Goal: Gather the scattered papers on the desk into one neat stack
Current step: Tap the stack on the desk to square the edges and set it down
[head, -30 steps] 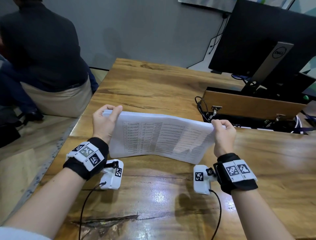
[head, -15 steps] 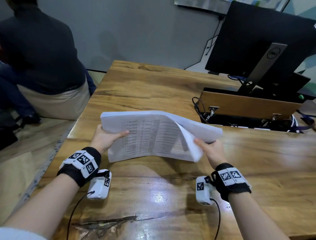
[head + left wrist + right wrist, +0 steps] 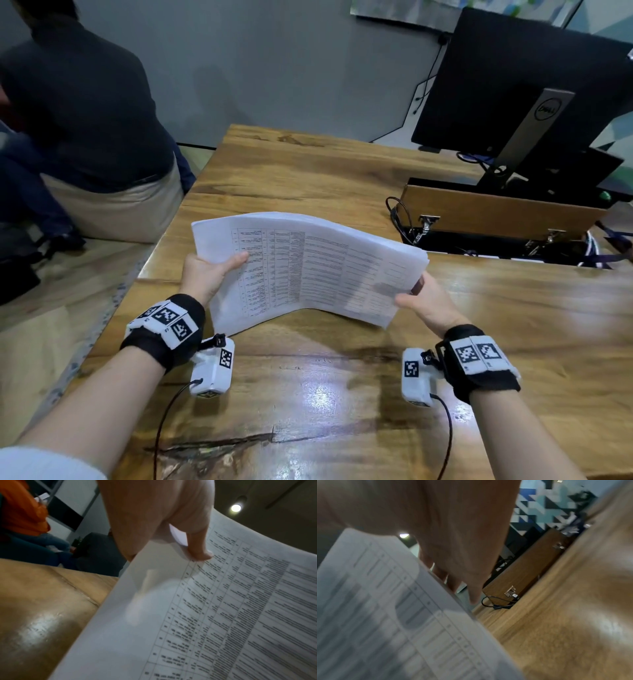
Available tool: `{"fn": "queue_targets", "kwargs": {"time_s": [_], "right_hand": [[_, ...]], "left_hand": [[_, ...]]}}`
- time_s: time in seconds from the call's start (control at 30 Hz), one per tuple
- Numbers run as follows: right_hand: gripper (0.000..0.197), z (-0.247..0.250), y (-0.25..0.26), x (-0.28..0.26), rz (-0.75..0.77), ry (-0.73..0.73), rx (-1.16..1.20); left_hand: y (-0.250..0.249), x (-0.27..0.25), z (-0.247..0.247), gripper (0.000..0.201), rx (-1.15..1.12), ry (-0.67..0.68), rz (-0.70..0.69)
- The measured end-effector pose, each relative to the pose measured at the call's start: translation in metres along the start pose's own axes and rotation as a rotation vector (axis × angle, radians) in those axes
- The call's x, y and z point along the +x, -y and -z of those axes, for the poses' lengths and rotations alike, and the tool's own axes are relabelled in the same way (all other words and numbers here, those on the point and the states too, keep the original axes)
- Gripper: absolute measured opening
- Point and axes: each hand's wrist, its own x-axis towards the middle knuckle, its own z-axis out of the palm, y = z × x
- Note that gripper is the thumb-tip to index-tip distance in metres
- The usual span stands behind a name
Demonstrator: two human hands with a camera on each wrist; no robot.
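Observation:
A stack of white papers [image 3: 308, 267] printed with tables hangs just above the wooden desk [image 3: 308, 171], arched upward in the middle. My left hand [image 3: 212, 274] grips its left edge, thumb on the top sheet and fingers underneath. In the left wrist view the thumb [image 3: 199, 550] presses on the printed page [image 3: 223, 615]. My right hand [image 3: 428, 305] holds the right edge, with its fingers behind and under the sheets. The right wrist view shows those fingers [image 3: 453, 577] reaching past the paper's edge [image 3: 385, 615].
A black monitor [image 3: 513, 75] on a stand is at the back right. In front of it an open wooden cable flap [image 3: 496, 209] has black cables [image 3: 400, 216] beside it. A seated person [image 3: 85, 102] is past the desk's left edge.
The stack stood on its long edge, held at the top corners. Both hands have dropped to its side edges and it now lies face up, lifted and arched. The flipped right-hand sheets have settled.

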Motion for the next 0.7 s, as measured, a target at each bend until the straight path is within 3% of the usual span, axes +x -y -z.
{"fn": "queue_targets", "kwargs": {"time_s": [0.07,0.17,0.23,0.3,0.4,0.5,0.53,0.6,0.7], "right_hand": [[0.049,-0.005,0.002,0.005,0.034,-0.035,-0.091],[0.038,-0.010,0.007,0.016,0.095,-0.265,-0.014],[0.034,-0.007,0.016,0.020,0.157,-0.324,0.030],[0.036,-0.001,0.029,0.017,0.226,-0.316,0.042],[0.038,0.011,0.034,0.011,0.260,-0.291,0.057],[0.046,0.014,0.013,0.006,0.136,-0.231,0.015],[0.047,0.012,0.003,0.004,0.077,-0.195,0.001],[0.043,0.008,-0.014,0.001,0.002,-0.167,-0.011],[0.042,0.005,-0.023,0.001,-0.016,-0.146,-0.039]], "left_hand": [[-0.001,-0.001,0.002,0.021,0.005,0.042,-0.007],[-0.005,-0.002,0.002,0.020,0.026,0.063,-0.043],[-0.012,-0.001,0.003,0.026,0.007,0.026,-0.082],[-0.023,-0.002,0.007,0.029,-0.029,0.028,-0.114],[-0.032,-0.004,0.013,0.031,-0.049,0.146,-0.135],[-0.015,-0.007,0.022,0.069,-0.004,0.283,-0.010],[-0.008,-0.010,0.023,0.072,0.033,0.310,0.047],[0.005,-0.016,0.024,0.043,0.046,0.317,0.078],[0.008,-0.022,0.021,0.039,0.048,0.307,0.049]]}}
